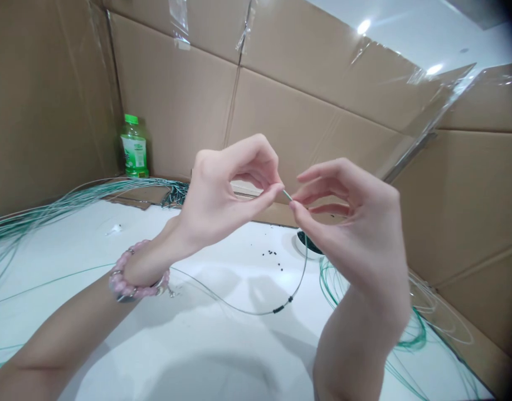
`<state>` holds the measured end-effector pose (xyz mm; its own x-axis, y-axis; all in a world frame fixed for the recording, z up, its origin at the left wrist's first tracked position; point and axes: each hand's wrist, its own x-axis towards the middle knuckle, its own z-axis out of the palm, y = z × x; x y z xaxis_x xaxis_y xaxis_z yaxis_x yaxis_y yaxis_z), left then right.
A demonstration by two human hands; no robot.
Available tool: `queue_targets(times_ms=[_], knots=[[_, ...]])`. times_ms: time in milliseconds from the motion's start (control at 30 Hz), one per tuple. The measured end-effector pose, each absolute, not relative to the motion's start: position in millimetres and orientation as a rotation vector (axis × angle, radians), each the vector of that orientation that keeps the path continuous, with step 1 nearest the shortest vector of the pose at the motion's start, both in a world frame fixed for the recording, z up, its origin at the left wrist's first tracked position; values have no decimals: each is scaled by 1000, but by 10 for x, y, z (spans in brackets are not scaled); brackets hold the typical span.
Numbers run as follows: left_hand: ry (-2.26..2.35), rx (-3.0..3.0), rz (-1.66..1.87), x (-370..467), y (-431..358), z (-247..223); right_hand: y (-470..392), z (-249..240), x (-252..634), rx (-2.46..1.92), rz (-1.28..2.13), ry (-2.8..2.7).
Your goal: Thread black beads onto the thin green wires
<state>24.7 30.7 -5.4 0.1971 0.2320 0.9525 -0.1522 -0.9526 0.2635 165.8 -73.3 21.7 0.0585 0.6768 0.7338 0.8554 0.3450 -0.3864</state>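
A thin green cord (287, 195) runs between the fingertips of my two hands, held up above the white table. My left hand (226, 195) pinches it between thumb and index finger; a pink bead bracelet (128, 273) circles that wrist. Facing it, my right hand (347, 211) pinches the cord a short way along, its other fingers curled loosely. Below, the cord hangs in a loop that carries several small black beads (278, 309). Whether a bead sits within either pinch is hidden by the fingertips.
Loose black beads (272, 253) lie on the white table (214, 345) near a white bowl (300, 245) of dark beads. Green cords are bundled at left (72, 203) and coiled at right (417, 334). A green-capped bottle (134, 147) stands by the cardboard walls (176, 83).
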Motion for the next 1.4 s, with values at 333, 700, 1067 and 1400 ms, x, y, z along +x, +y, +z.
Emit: queue_targets(times_ms=[333, 700, 1067, 1400], knots=[[97, 1932, 1610, 425, 443, -115, -627, 228, 1832, -1364, -102, -1720], [123, 1739, 1448, 776, 674, -342, -473, 213, 1864, -1220, -164, -1720], [442, 2471, 503, 1163, 1050, -1803, -525, 264, 1776, -1079, -10, -1564], [177, 2500, 615, 1249, 1134, -2046, -457, 218, 1782, -966, 51, -1496]])
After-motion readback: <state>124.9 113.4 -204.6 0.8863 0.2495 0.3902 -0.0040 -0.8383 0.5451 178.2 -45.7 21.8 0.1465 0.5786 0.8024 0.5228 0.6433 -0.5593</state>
